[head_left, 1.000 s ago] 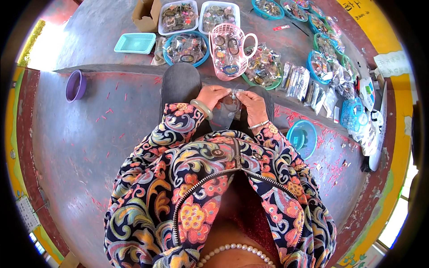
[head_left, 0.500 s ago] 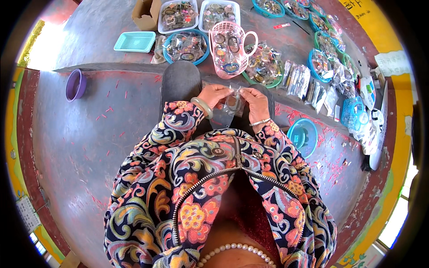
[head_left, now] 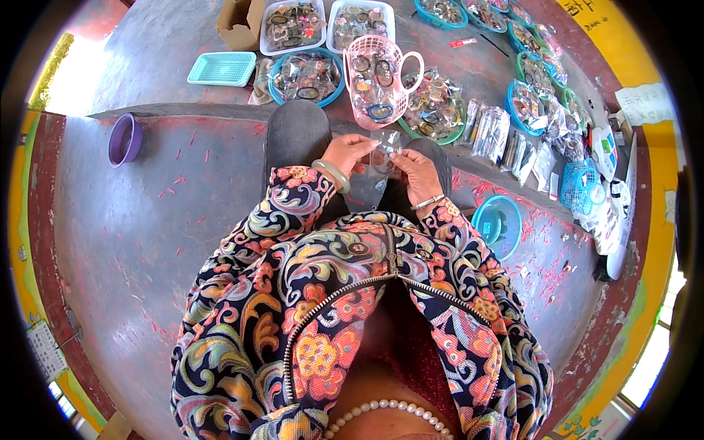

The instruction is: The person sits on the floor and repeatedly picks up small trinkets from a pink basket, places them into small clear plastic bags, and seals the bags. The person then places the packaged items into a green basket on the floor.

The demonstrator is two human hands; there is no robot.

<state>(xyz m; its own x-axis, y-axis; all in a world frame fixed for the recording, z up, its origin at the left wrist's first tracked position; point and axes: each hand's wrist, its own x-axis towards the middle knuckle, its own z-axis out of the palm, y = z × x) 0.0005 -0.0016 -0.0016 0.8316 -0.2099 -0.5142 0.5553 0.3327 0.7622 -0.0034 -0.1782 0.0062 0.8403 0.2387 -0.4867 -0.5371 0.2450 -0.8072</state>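
Between my two hands, above my lap, is a small clear plastic bag (head_left: 384, 141) with a dark ring-shaped item inside, perhaps a hair tie or bracelet. My left hand (head_left: 350, 154) pinches the bag's left side with thumb and forefinger. My right hand (head_left: 417, 173) grips its right side, the thumb lying across the plastic. Just beyond my hands stands a pink handled basket (head_left: 378, 95) holding several bagged rings. Glare on the plastic hides the bag's finer details.
A blue basin (head_left: 306, 77), a green tray of bagged items (head_left: 456, 132) and two white trays (head_left: 328, 38) surround the basket. An aqua tray (head_left: 220, 68) and cardboard box (head_left: 240, 25) are farther left. On the floor sit a purple basin (head_left: 125, 139) and teal basin (head_left: 499, 226).
The bag has been raised and turned between my fingers, its top now standing higher. My right thumb has shifted lower on it, and my left fingers have moved slightly left.
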